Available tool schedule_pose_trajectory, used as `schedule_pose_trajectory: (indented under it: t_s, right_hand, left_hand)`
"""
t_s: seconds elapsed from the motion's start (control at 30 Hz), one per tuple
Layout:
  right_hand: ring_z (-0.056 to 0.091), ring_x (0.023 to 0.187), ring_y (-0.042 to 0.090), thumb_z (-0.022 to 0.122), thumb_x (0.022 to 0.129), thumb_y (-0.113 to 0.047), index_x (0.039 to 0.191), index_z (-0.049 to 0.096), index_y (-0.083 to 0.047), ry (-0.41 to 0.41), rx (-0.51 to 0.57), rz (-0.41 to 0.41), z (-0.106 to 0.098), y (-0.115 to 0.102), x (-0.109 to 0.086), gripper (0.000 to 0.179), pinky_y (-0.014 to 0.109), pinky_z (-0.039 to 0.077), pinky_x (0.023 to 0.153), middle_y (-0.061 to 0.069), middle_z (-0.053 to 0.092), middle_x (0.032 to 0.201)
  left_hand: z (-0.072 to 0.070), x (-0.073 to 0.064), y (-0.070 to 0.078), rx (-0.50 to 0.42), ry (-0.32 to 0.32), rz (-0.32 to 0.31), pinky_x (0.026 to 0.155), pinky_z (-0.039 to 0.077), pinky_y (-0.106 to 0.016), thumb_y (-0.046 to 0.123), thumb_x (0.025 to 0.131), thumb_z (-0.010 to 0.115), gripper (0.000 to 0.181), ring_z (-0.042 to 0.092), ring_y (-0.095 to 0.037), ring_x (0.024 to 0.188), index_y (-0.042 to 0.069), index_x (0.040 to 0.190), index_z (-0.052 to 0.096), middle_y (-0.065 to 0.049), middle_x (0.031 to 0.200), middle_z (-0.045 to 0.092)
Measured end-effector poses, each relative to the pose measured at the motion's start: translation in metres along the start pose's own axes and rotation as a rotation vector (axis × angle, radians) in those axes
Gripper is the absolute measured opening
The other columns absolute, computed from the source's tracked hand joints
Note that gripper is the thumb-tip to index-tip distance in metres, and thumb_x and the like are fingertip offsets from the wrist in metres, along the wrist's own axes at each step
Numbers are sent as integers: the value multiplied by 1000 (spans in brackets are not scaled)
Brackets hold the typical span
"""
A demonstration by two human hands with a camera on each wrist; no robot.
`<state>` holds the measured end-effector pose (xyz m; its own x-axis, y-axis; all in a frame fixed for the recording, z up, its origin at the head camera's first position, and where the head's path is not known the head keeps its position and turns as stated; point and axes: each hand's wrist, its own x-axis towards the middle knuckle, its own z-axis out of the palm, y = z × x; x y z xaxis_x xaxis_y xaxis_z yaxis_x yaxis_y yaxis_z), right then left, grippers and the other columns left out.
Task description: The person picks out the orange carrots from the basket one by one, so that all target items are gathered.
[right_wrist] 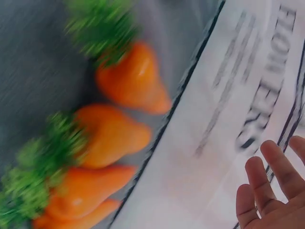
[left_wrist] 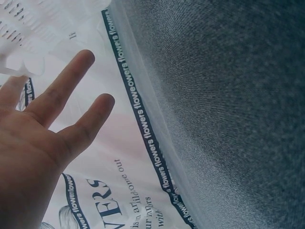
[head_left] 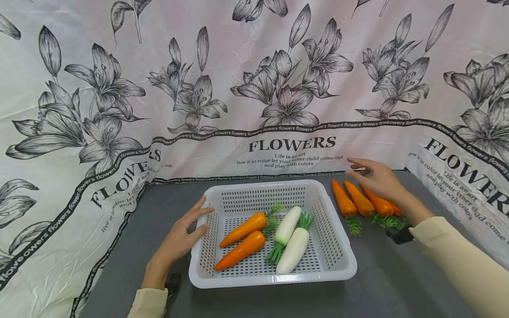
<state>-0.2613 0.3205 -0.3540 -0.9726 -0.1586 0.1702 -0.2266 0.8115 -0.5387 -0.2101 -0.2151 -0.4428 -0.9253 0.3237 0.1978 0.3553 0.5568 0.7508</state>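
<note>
- Head view: left hand [head_left: 179,238] is at the white basket's [head_left: 274,282] left rim, fingers [head_left: 198,215] spread, grip wide, nothing in it. Two carrots [head_left: 244,228] and two white radishes [head_left: 296,251] sit inside.
- Right hand [head_left: 377,179] hovers over four more carrots [head_left: 359,201] on the worktop [head_left: 139,229], grip loose and empty.
- Left wrist: fingers pretty splayed, basket edge right there.
- Right wrist: fingers slightly apart, carrots kinda blurry.

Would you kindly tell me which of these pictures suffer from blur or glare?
Head view: the basket looks fairly crisp; right wrist view: the leafy tops and carrots are smeared, one carrot with a pale highlight; left wrist view: the basket looks washed out.
</note>
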Motion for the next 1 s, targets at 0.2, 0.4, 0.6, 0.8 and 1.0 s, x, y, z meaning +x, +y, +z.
schedule_pose_trajectory:
  t_s: [0.2, 0.4, 0.6, 0.8, 1.0]
  right_hand:
    - [66, 102, 30, 62, 102, -36, 152, 50, -14, -41, 9, -140, 11, -43, 8, 56, 38, 54, 74, 20, 61, 141]
    - [66, 103, 27, 66, 99, -27, 147, 56, -12, -70, 48, -287, 27, -77, 15, 51, 42, 55, 79, 16, 65, 137]
    - [65, 110, 30, 69, 97, -26, 145, 58, -13, -133, 71, -399, 47, -102, 20, 50, 51, 55, 93, 12, 67, 137]
    - [65, 107, 28, 73, 94, -28, 141, 62, -14, -225, 101, -468, 72, -118, 17, 50, 44, 55, 88, 8, 68, 136]
    - [63, 111, 27, 75, 92, -33, 139, 64, -18, -342, 136, -483, 91, -131, 15, 50, 50, 54, 93, 3, 69, 132]
  left_hand:
    - [0, 0, 1, -2, 2, -2, 115, 28, -73, 29, 102, 60, 44, 22, -39, 157, 26, 146, 56, 3, 171, 22]
    - [0, 0, 3, -3, 12, -2, 115, 30, -72, 29, 101, 60, 44, 23, -39, 156, 26, 145, 57, 2, 171, 22]
    - [-1, 0, 2, -5, 13, -1, 115, 31, -72, 31, 101, 60, 44, 24, -39, 156, 26, 145, 57, 3, 171, 22]
    - [0, -2, -1, -19, -1, 10, 114, 30, -72, 31, 102, 59, 44, 23, -40, 156, 26, 145, 57, 2, 171, 23]
    - [0, -1, -1, -19, 5, 14, 115, 30, -73, 29, 102, 59, 43, 24, -40, 156, 27, 145, 57, 2, 171, 23]
